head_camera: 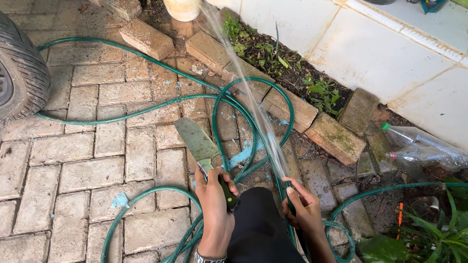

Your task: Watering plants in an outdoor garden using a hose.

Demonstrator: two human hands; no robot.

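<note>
Green hose [161,104] end pinched in right hand [304,209], water jet [248,92] spraying twd bricks/pot [183,9]; left hand [214,195] clenched on machete [202,146] handle, blade over paving & dry-looking, not in jet yet, rinsing not started

Home yard: brick paving [97,165], garden hose [146,109], plants [321,92].

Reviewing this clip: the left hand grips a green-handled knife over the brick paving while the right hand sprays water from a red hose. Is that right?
Not quite: the head view shows the garden hose is green, not red. The rest holds: the left hand grips the green-handled knife over the brick paving, and the right hand sprays water.
</note>
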